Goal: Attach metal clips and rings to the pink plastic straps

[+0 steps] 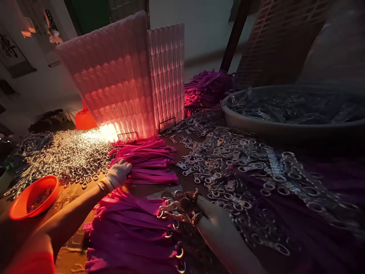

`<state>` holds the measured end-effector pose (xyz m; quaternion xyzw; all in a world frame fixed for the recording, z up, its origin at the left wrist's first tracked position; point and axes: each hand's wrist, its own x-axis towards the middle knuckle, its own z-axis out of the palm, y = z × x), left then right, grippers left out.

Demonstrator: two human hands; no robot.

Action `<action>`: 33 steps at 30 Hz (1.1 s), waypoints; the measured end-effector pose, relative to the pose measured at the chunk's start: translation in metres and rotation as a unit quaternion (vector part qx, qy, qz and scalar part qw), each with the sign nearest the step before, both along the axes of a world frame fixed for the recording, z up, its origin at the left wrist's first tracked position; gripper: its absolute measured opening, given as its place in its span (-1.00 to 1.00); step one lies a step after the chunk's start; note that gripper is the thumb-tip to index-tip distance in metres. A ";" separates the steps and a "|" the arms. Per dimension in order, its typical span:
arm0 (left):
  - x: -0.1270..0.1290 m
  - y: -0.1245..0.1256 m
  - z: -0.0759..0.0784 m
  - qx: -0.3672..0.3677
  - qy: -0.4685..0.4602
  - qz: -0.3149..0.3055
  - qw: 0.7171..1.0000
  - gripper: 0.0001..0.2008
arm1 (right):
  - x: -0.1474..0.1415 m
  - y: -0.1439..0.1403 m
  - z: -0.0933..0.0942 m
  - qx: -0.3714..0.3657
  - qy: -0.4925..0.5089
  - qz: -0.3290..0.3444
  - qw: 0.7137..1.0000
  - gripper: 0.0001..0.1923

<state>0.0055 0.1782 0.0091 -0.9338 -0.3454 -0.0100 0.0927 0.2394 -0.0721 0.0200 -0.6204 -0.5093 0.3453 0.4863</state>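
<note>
Magenta straps lie near right hand, at clasps, and left hand, touching more straps, grips unclear.

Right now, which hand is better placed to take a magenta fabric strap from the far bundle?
Left, likely: the left hand, in a white knitted glove, is at the far bundle; the right hand is by shiny metal clasps at the near bundle.
</note>
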 end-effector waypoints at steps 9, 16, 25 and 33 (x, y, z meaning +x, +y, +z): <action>-0.027 -0.027 0.071 -0.125 -0.151 -0.024 0.980 -0.67 | -0.003 -0.004 0.006 0.033 -0.063 -0.013 0.997 -0.70; -0.021 -0.081 0.138 -0.250 -0.413 0.046 0.874 -0.53 | -0.006 -0.008 0.009 0.016 -0.052 0.018 0.998 -0.62; 0.068 -0.132 0.071 -0.669 -0.444 0.037 0.594 -0.72 | -0.002 -0.011 0.016 0.064 -0.134 -0.008 0.989 -0.57; 0.091 -0.158 0.054 -0.652 -0.352 0.099 0.664 -0.59 | 0.002 -0.010 0.021 0.012 -0.438 -0.036 0.898 -0.73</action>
